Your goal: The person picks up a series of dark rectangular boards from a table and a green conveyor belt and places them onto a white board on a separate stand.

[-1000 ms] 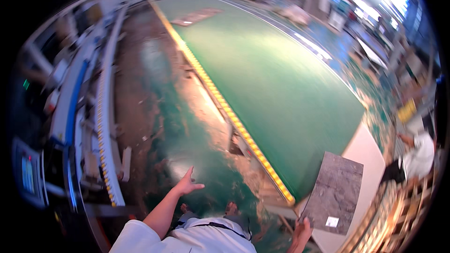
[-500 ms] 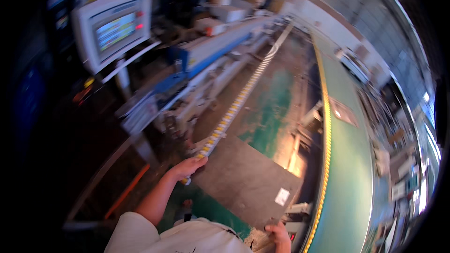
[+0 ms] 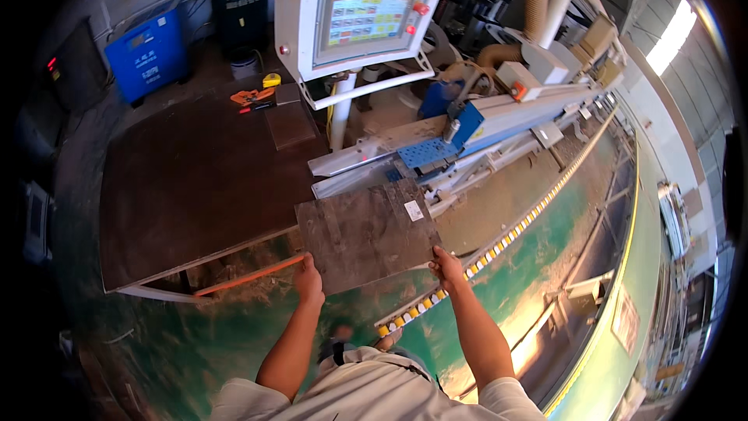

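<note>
A flat dark brown panel point(image 3: 362, 238) with a white label point(image 3: 414, 210) near its far right corner is held out in front of me, roughly level. My left hand point(image 3: 310, 279) grips its near left corner, fingers closed on the edge. On the right edge, my right hand point(image 3: 446, 267) is closed round the panel, thumb on top. Beyond the panel's far edge lie the metal guide rails point(image 3: 351, 162) and the blue perforated plate point(image 3: 428, 153) of a long machine. Parts of the fingers are hidden beneath the panel.
A brown table point(image 3: 195, 195) stands at left, bearing orange-handled pliers point(image 3: 253, 97) and a yellow tape measure point(image 3: 271, 80). A white control panel point(image 3: 354, 12) rises above the rails. A yellow-and-white roller rail point(image 3: 499, 246) runs diagonally at right, beside a green conveyor point(image 3: 619, 351).
My view has turned left, from the green conveyor toward the machine and table. The panel has swung round with my hands, and my left hand now grips its left corner.
</note>
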A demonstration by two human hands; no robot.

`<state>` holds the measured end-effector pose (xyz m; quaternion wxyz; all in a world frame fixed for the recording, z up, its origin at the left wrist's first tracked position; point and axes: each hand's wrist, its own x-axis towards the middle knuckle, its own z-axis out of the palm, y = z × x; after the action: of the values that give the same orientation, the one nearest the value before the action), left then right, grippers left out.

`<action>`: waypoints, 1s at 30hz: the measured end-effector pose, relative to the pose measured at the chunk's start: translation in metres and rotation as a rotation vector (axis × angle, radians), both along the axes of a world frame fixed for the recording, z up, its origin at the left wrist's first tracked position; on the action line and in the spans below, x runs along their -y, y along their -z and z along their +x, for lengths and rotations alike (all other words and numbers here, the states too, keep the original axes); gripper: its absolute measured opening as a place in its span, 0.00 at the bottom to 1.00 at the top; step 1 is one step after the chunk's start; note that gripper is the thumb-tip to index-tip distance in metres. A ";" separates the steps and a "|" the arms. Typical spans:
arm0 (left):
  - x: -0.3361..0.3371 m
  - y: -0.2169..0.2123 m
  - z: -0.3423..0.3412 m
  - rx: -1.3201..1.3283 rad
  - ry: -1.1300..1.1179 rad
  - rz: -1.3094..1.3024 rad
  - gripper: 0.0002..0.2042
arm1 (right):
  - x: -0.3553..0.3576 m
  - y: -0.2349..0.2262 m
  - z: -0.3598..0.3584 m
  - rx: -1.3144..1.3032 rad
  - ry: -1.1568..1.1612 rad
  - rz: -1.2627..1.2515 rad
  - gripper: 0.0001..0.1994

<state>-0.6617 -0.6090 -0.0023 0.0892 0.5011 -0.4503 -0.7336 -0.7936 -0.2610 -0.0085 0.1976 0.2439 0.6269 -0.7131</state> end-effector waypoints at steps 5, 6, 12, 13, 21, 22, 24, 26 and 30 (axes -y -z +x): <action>0.002 0.021 -0.059 -0.022 0.075 0.054 0.31 | 0.006 0.020 -0.089 0.061 0.059 0.046 0.18; 0.002 0.032 -0.069 -0.035 0.078 0.076 0.30 | 0.006 0.017 -0.105 0.062 0.059 0.057 0.18; -0.047 0.010 -0.126 0.037 0.054 0.112 0.30 | -0.026 0.038 -0.177 -0.082 0.070 0.078 0.22; -0.059 -0.014 -0.133 0.139 0.025 0.047 0.30 | -0.025 0.039 -0.180 -0.091 0.084 0.075 0.22; -0.138 -0.028 -0.212 0.305 -0.035 -0.059 0.30 | -0.083 0.030 -0.247 -0.199 0.165 0.098 0.22; -0.150 -0.029 -0.223 0.286 -0.040 -0.072 0.29 | -0.093 0.028 -0.257 -0.198 0.168 0.108 0.23; -0.171 -0.028 -0.239 0.199 -0.061 -0.086 0.28 | -0.109 0.028 -0.274 -0.201 0.170 0.115 0.22; -0.188 -0.021 -0.253 0.068 -0.091 -0.089 0.28 | -0.128 0.032 -0.289 -0.207 0.168 0.109 0.22; -0.188 0.030 -0.270 0.090 -0.091 -0.020 0.27 | -0.159 0.037 -0.320 -0.138 0.143 0.083 0.21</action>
<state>-0.9319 -0.4207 -0.0324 0.1069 0.5526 -0.4379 -0.7010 -1.1139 -0.1019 -0.0459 0.0922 0.2464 0.6490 -0.7139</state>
